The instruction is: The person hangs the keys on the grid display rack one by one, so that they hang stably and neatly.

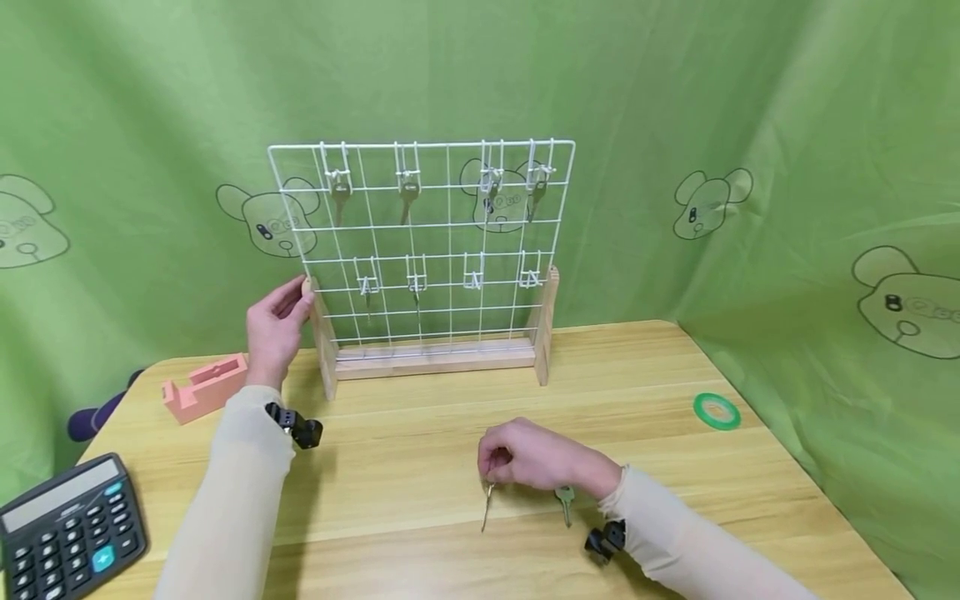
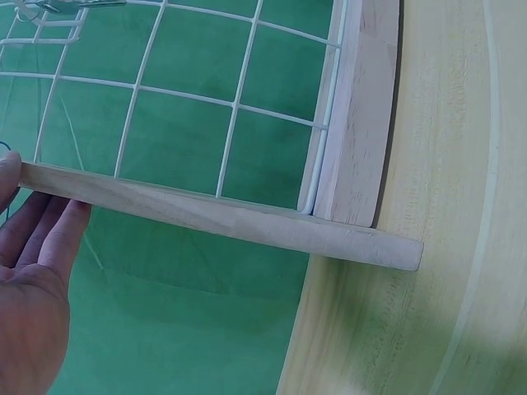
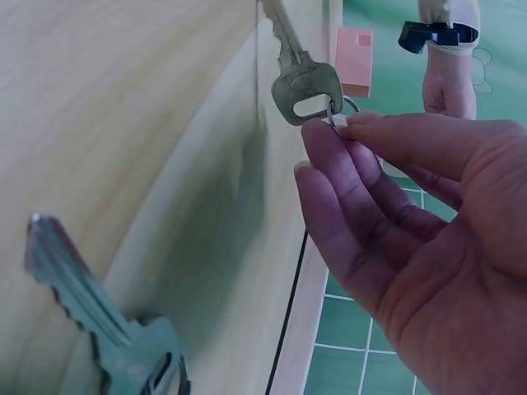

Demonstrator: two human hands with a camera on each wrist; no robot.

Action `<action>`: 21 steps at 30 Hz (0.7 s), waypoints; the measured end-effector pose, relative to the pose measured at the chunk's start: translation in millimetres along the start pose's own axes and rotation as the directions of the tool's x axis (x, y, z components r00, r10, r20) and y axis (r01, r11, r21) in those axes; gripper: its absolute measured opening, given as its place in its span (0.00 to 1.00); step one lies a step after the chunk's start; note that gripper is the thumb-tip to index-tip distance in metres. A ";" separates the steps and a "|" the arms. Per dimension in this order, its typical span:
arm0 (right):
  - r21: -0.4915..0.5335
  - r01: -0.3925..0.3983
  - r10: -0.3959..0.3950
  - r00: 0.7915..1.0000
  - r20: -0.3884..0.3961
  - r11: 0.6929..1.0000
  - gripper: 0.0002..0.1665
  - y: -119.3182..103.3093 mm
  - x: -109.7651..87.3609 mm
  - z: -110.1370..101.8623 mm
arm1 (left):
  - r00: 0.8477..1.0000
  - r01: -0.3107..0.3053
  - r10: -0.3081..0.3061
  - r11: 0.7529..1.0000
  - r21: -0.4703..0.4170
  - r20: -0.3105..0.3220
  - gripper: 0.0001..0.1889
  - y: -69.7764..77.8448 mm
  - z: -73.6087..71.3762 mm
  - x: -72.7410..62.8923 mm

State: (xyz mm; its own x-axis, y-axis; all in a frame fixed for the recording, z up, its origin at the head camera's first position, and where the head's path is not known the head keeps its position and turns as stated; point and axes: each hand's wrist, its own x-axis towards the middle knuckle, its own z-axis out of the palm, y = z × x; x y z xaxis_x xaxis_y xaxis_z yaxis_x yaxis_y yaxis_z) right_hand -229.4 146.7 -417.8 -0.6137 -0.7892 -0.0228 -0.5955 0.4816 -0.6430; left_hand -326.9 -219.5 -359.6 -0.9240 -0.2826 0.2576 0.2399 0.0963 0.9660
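My right hand [image 1: 528,454] pinches a key [image 3: 306,86] by its ring, thumb against fingertips, and the key hangs above the table. A second key [image 1: 566,503] with a ring lies on the wood below that wrist. At the back, my left hand [image 1: 276,329] grips the top of the left wooden upright [image 2: 206,216] of a white wire grid rack [image 1: 450,225] between thumb and fingers. Keys hang from the upper row of hooks, among them one key [image 1: 408,200] second from the left. On the lower row, the two left hooks carry keys; the two right hooks show none.
A pink tape dispenser [image 1: 206,390] stands left of the rack. The black calculator [image 1: 71,533] lies at the table's left front. A green tape roll [image 1: 717,412] is near the right edge. Behind the table [image 1: 397,483] hangs a green curtain [image 1: 637,100].
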 end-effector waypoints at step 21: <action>0.062 -0.025 0.036 0.983 -0.182 0.998 0.08 -13.3 -3.1 -28.9 | 1.000 -0.015 0.015 1.000 0.004 0.000 0.23 -2.4 0.0 1.4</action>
State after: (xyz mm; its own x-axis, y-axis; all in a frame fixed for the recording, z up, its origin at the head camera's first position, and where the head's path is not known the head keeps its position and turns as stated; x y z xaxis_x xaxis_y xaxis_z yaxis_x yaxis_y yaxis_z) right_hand -234.5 153.8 -387.0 -0.7191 -0.6885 0.0940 -0.5467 0.4771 -0.6881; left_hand -328.8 -220.1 -361.6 -0.9204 -0.2811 0.2719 0.2524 0.1040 0.9620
